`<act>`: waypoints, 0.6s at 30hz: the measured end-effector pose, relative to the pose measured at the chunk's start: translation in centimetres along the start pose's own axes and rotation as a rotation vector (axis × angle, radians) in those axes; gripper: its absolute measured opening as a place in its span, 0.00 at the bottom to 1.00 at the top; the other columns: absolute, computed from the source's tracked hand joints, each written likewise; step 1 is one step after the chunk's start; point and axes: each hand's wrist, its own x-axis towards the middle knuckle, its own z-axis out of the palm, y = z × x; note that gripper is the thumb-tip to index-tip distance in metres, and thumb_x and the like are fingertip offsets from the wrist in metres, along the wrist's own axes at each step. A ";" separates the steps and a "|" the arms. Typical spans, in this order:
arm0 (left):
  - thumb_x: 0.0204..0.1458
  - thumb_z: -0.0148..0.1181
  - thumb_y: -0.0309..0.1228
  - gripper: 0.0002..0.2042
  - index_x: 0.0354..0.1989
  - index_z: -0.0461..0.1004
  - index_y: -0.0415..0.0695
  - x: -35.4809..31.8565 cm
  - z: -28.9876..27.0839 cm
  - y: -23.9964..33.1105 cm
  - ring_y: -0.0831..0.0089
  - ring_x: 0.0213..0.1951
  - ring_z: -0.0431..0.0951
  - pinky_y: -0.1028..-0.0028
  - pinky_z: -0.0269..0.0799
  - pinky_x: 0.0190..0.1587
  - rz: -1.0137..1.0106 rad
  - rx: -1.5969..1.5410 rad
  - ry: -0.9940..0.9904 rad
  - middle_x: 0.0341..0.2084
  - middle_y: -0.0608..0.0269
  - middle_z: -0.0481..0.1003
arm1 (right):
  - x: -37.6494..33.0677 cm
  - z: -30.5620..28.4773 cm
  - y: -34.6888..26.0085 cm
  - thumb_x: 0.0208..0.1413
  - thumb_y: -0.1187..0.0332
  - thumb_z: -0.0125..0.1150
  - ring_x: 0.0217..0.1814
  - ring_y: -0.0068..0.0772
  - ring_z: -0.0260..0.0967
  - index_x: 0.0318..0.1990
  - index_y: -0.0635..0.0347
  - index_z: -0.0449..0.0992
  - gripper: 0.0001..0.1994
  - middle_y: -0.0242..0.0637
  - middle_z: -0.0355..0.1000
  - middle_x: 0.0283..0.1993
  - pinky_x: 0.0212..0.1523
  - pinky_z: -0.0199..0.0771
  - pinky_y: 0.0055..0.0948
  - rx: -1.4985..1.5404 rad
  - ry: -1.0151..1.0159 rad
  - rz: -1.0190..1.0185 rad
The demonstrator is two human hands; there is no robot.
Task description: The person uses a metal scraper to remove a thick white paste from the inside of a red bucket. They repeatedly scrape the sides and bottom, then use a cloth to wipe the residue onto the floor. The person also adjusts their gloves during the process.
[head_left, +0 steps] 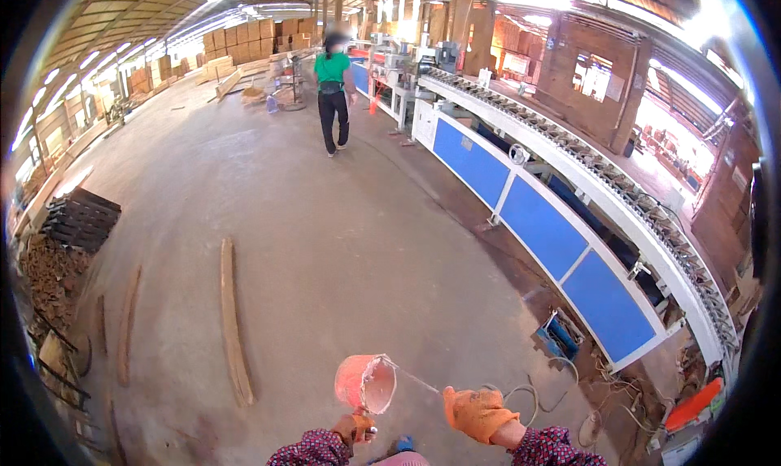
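Dark slat stack (81, 219) and long plank (234, 324) flat on concrete floor (325, 246), out of walking lane. Left hand (355, 428), fingers clamped on handle, tips pink bucket (365, 383) sideways, mouth toward right hand (477, 413). Right fingers curled shut, seemingly pinching thin wire bail taut. Blue-panelled conveyor machine (561, 238) along right.

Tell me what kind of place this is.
Probably a timber or plywood mill: a long roller conveyor with blue panels runs along the right, planks lie on the concrete floor, and wood stacks fill the back under an open shed roof.
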 end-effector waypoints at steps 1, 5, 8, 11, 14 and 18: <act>0.52 0.56 0.31 0.06 0.36 0.68 0.59 -0.7 0.6 2.3 0.68 0.24 0.72 0.67 0.67 0.22 -0.133 -0.010 0.162 0.20 0.64 0.68 | 1.4 -0.9 0.1 0.49 0.71 0.50 0.21 0.42 0.73 0.34 0.65 0.68 0.07 0.39 0.71 0.20 0.14 0.64 0.41 0.012 0.009 -0.027; 0.46 0.58 0.33 0.06 0.33 0.71 0.55 -1.5 -2.2 7.9 0.63 0.26 0.73 0.63 0.69 0.26 -0.147 0.954 0.055 0.22 0.60 0.70 | 6.3 -1.0 0.8 0.49 0.72 0.50 0.22 0.43 0.73 0.34 0.63 0.68 0.06 0.41 0.72 0.22 0.15 0.65 0.41 0.102 -0.103 -0.047; 0.41 0.59 0.35 0.07 0.30 0.73 0.50 -0.2 -3.2 10.8 0.58 0.28 0.75 0.60 0.72 0.29 0.117 1.589 -0.141 0.24 0.55 0.73 | 9.9 0.4 2.3 0.51 0.70 0.47 0.20 0.41 0.71 0.34 0.60 0.67 0.05 0.40 0.71 0.20 0.14 0.63 0.41 0.108 -0.080 -0.039; 0.36 0.61 0.37 0.10 0.27 0.74 0.47 -0.3 -5.9 12.5 0.53 0.30 0.76 0.58 0.73 0.34 0.147 1.551 -0.023 0.27 0.52 0.75 | 14.7 0.9 2.6 0.50 0.70 0.47 0.22 0.42 0.72 0.34 0.60 0.67 0.06 0.40 0.71 0.22 0.16 0.64 0.42 0.160 -0.152 -0.073; 0.36 0.61 0.38 0.11 0.26 0.74 0.45 2.3 -11.7 11.4 0.55 0.28 0.77 0.60 0.72 0.33 0.196 1.692 -0.198 0.27 0.53 0.75 | 18.9 -0.1 2.6 0.48 0.70 0.50 0.25 0.44 0.74 0.33 0.62 0.68 0.06 0.42 0.73 0.24 0.18 0.66 0.42 0.144 -0.238 -0.121; 0.41 0.57 0.39 0.10 0.23 0.74 0.45 3.8 -9.0 15.9 0.62 0.27 0.77 0.63 0.70 0.28 -0.134 1.715 -0.209 0.27 0.55 0.77 | 22.7 1.5 4.0 0.44 0.71 0.55 0.27 0.44 0.76 0.30 0.64 0.70 0.06 0.47 0.75 0.26 0.19 0.68 0.41 0.173 -0.251 -0.117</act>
